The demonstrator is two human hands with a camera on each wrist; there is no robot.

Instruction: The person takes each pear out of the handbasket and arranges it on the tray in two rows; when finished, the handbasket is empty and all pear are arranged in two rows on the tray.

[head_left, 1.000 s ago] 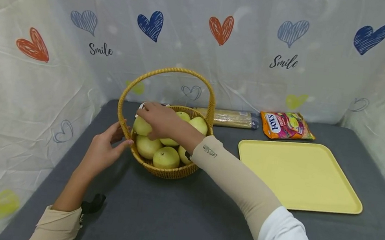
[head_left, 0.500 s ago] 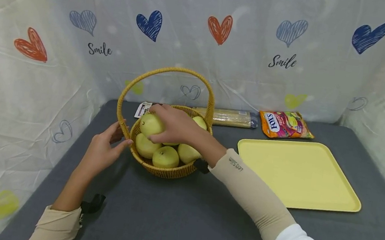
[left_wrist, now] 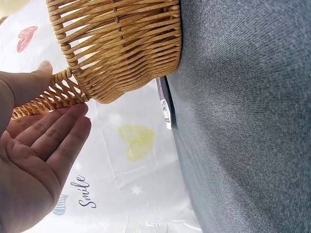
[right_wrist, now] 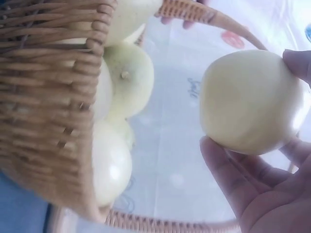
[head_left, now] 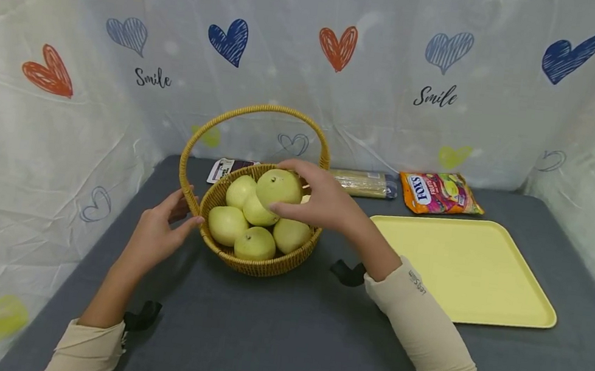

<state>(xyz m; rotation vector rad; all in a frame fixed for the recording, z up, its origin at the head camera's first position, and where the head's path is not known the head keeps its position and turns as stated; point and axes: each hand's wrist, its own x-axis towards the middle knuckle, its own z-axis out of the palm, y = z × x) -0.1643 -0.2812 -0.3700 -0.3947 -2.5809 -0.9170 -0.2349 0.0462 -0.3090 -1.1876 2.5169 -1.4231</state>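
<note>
A woven wicker basket [head_left: 261, 265] with a tall arched handle [head_left: 259, 108] stands on the dark tabletop. My left hand [head_left: 156, 237] holds the foot of that handle at the basket's left side, thumb on one face and fingers on the other; the left wrist view shows this hand [left_wrist: 43, 150] close up. With thumb and fingers my right hand [head_left: 323, 201] grips a round yellow-green pear [head_left: 278, 187]. In the right wrist view the held pear [right_wrist: 250, 102] is apart from the basket's rim. Several like pears [head_left: 255, 243] lie inside the basket.
To the right lies a yellow tray [head_left: 464, 272]. Behind it is an orange Fox's candy bag [head_left: 440, 193]. A long plastic-wrapped pack [head_left: 364, 184] lies behind the basket, against the printed backdrop [head_left: 375, 84]. A white-and-dark label [head_left: 222, 170] shows at the pack's left.
From the back left of the basket, my right hand has lifted a pear and carried it rightward over the others. My left hand stays at the handle.
</note>
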